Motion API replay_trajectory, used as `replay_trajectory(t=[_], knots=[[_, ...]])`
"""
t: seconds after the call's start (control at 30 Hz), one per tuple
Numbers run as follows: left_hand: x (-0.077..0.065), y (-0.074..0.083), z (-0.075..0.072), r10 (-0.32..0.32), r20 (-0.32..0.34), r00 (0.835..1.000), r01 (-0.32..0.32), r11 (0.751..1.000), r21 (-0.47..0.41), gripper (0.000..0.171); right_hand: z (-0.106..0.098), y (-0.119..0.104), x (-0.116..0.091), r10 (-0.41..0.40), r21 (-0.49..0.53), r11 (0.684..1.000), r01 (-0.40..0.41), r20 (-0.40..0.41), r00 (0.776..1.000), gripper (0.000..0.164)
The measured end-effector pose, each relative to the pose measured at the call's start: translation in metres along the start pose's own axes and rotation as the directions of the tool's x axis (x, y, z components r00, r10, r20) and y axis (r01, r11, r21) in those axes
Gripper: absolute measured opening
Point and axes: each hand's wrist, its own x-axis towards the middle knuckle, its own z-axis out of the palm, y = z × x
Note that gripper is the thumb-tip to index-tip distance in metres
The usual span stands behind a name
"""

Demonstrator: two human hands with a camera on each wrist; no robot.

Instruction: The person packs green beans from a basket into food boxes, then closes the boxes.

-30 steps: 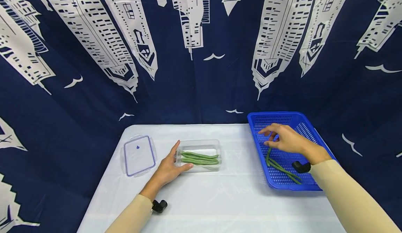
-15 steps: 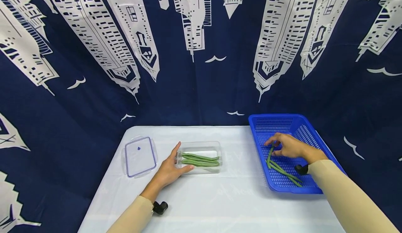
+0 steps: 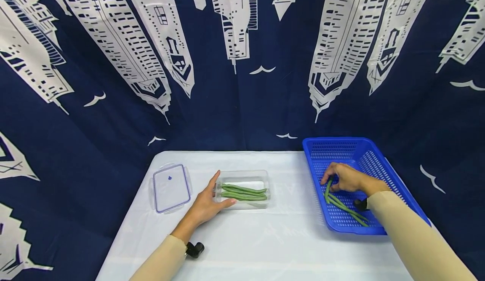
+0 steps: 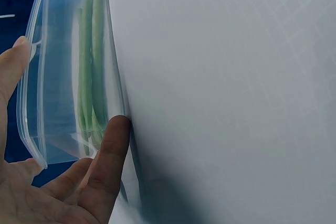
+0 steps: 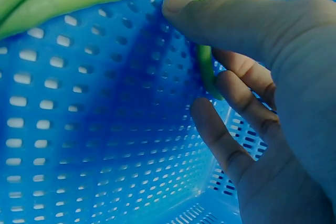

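Lowered since a second ago onto the beans: right hand point(image 3: 346, 177). From the left: clear rectangular lid with blue seal point(image 3: 171, 187) flat on white surface point(image 3: 265, 239); left hand point(image 3: 206, 205), fingers straight, against clear plastic container point(image 3: 244, 179) of long green beans point(image 3: 242, 192); then blue perforated plastic basket point(image 3: 341, 148), right hand inside, fingers pinching one loose green bean point(image 5: 202, 56).

Bean point(image 5: 203, 61) mid-section — hidden behind right hand point(image 5: 273, 77) fingers, ends cut off
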Motion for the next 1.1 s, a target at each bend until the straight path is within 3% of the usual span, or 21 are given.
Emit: replay_trajectory(t=[0.47,1.1], knots=[[0.001,0.001,0.000,0.001,-0.003,1.000,-0.001,1.000,0.007,0.123,-0.001,0.007,-0.005,0.001,-0.013,1.000,-0.001,-0.054,0.999,0.024],[0.000,0.002,0.000,-0.008,0.008,1.000,0.008,1.000,-0.003,0.122,-0.018,0.005,-0.021,0.092,-0.008,0.996,-0.093,-0.106,0.990,0.019]])
